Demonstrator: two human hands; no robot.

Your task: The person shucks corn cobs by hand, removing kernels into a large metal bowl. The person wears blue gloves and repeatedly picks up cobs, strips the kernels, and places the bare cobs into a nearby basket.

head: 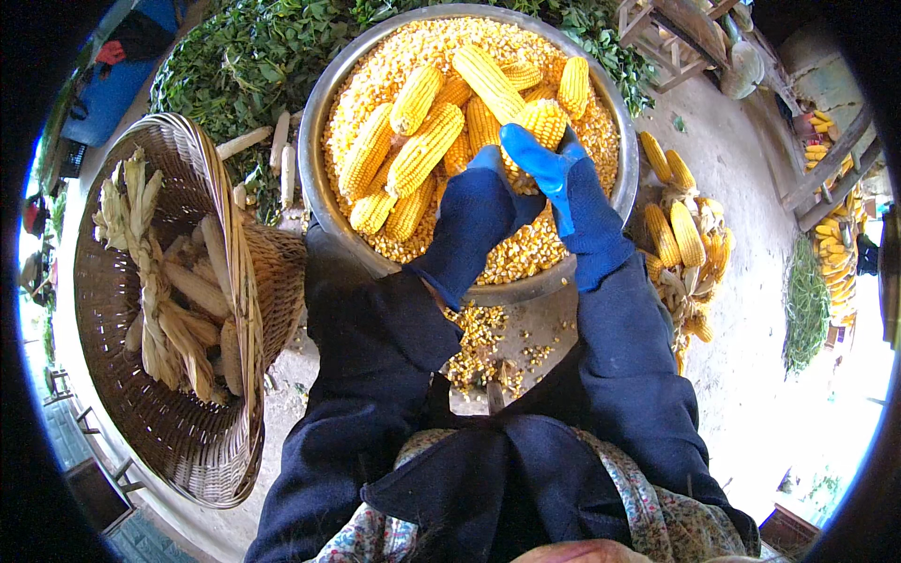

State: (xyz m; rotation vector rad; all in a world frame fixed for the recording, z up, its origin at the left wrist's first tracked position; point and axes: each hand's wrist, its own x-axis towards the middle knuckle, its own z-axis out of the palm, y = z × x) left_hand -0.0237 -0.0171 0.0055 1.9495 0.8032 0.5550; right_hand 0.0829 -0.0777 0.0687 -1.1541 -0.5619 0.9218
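Observation:
A wide metal basin [310,151] stands before me, filled with loose yellow corn kernels [524,257]. Several whole ears [426,149] lie on top of the kernels. My right hand [545,165], in a blue coated glove, grips an ear of corn [543,124], thumb along its near side. Gloved alike, my left hand [486,204] is curled around the lower end of that ear, its fingers mostly hidden. Another ear [487,83] rests just beyond the held one.
At left, a woven basket [246,310] holds bare cobs [197,288] and dry husks. Leafy green stems [246,63] lie behind the basin. Husk-tied ears [683,232] lie on the floor at right, near a wooden stool [676,49]. Spilled kernels [479,345] lie between my knees.

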